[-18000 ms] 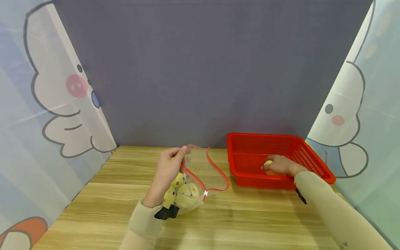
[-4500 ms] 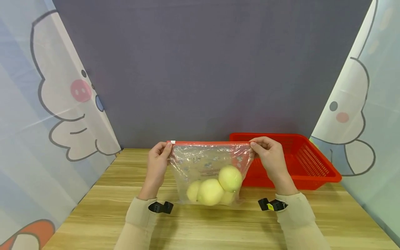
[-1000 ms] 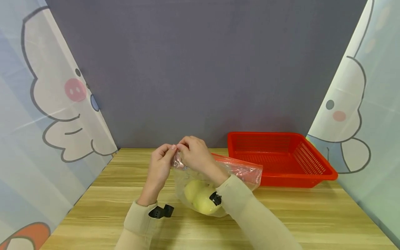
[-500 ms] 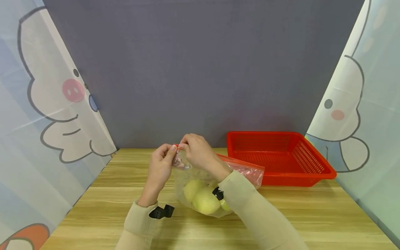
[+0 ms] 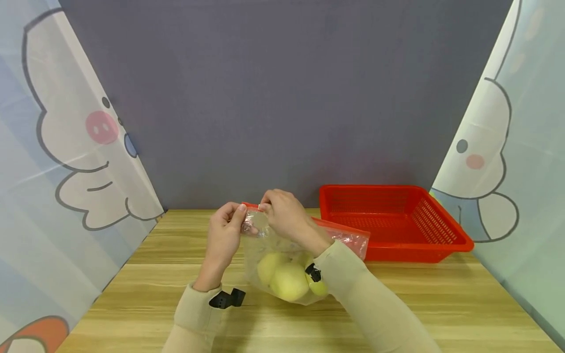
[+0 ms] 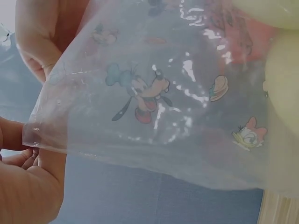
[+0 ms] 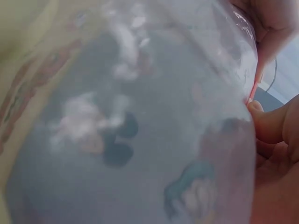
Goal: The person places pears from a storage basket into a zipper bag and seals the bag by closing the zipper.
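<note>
A clear zip bag (image 5: 269, 242) with a red top strip and cartoon prints holds several round, pale yellow-green fruits (image 5: 289, 283). My left hand (image 5: 224, 234) pinches the bag's upper left corner between thumb and fingers. Just to its right, my right hand (image 5: 286, 215) pinches the red strip at a small white slider (image 5: 261, 207), partly hidden by the fingers. The right forearm crosses in front of the bag and covers some fruit. In the left wrist view the bag's corner sits between the left fingers (image 6: 46, 172). The right wrist view shows the thumb (image 7: 268, 122) against the strip.
A red plastic basket (image 5: 397, 247) with perforated walls stands behind and right of the bag. The wooden table (image 5: 145, 294) ends at a dark grey backdrop (image 5: 282, 98). Cartoon curtains (image 5: 79, 147) hang on both sides.
Over the last second my right hand has shifted slightly right along the strip, away from the left hand, exposing the white slider. Earlier, both hands held the bag's top corners.
</note>
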Demonstrator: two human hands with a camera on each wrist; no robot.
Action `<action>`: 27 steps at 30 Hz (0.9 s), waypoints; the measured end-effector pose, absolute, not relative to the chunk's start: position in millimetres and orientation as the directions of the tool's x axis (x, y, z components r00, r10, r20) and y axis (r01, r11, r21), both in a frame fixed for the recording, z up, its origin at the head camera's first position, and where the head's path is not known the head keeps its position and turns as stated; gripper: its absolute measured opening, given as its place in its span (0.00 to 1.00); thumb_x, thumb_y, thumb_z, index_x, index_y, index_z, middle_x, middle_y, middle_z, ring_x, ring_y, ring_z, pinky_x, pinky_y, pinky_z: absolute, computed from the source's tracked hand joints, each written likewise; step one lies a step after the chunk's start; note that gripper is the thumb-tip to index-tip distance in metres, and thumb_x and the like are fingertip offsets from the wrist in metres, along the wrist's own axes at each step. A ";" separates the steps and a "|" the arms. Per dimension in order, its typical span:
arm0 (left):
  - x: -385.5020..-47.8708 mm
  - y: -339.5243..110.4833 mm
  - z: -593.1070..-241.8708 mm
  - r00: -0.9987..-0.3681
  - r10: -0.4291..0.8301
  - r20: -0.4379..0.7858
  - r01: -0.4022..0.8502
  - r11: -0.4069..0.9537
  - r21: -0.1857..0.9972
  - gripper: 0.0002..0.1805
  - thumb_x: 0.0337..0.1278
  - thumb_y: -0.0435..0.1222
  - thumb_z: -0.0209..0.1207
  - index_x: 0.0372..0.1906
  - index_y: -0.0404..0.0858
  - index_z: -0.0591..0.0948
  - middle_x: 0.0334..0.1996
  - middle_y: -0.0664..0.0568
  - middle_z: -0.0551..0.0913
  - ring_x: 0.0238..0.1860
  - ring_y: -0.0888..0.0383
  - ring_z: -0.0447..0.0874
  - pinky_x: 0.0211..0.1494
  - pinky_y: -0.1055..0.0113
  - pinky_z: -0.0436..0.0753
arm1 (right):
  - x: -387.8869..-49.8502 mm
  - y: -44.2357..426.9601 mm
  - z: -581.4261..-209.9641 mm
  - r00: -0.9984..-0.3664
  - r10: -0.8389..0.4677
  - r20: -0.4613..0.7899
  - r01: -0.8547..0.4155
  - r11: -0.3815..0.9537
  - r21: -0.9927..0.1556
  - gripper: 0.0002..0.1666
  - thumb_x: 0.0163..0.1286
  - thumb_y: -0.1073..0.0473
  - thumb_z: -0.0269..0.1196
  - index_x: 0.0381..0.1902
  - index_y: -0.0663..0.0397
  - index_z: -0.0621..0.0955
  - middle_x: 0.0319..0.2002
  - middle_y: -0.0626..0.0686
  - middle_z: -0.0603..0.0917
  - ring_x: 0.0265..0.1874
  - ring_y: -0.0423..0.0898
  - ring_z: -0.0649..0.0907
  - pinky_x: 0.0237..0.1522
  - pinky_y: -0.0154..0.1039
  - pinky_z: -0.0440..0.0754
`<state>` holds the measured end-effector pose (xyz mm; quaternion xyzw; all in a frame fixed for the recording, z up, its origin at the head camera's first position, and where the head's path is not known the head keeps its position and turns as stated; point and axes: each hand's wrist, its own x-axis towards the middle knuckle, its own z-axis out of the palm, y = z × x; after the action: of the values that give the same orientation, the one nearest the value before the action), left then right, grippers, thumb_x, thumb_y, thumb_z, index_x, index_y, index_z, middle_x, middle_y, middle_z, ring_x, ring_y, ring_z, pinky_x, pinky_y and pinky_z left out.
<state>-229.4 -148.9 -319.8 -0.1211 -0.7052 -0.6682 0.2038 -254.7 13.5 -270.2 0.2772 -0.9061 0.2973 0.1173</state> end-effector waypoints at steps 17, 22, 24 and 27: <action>-228.2 -150.7 -318.7 -0.899 -0.118 0.422 0.418 0.058 0.906 0.14 0.79 0.34 0.52 0.39 0.26 0.79 0.27 0.42 0.79 0.22 0.55 0.87 0.31 0.60 0.88 | -256.6 28.4 -272.0 -0.823 -0.426 0.375 -0.567 0.654 -0.500 0.08 0.78 0.60 0.59 0.40 0.55 0.84 0.38 0.50 0.83 0.35 0.45 0.79 0.42 0.41 0.79; -227.5 -150.0 -318.0 -0.904 -0.110 0.413 0.412 0.033 0.911 0.14 0.79 0.34 0.51 0.38 0.25 0.77 0.27 0.43 0.78 0.22 0.55 0.86 0.33 0.56 0.89 | -257.9 26.9 -275.3 -0.814 -0.442 0.376 -0.581 0.623 -0.524 0.09 0.77 0.60 0.60 0.46 0.56 0.85 0.40 0.50 0.85 0.34 0.45 0.80 0.41 0.41 0.81; -227.6 -150.0 -318.0 -0.905 -0.112 0.410 0.409 0.032 0.912 0.14 0.79 0.34 0.51 0.38 0.26 0.77 0.27 0.44 0.78 0.22 0.55 0.86 0.33 0.56 0.89 | -258.2 26.4 -276.2 -0.806 -0.448 0.388 -0.592 0.617 -0.518 0.09 0.76 0.60 0.61 0.46 0.56 0.86 0.41 0.50 0.86 0.35 0.45 0.81 0.41 0.41 0.81; -227.7 -149.7 -317.9 -0.906 -0.110 0.409 0.407 0.037 0.913 0.14 0.79 0.34 0.51 0.38 0.26 0.77 0.27 0.44 0.78 0.22 0.55 0.86 0.33 0.57 0.89 | -258.4 26.1 -277.1 -0.793 -0.449 0.412 -0.609 0.617 -0.499 0.07 0.74 0.59 0.64 0.44 0.56 0.86 0.40 0.50 0.87 0.35 0.45 0.81 0.41 0.40 0.81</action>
<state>-227.7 -149.7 -317.9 -0.1070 -0.6951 -0.6854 0.1884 -258.4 26.1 -277.1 0.2971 -0.8905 0.3216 0.1240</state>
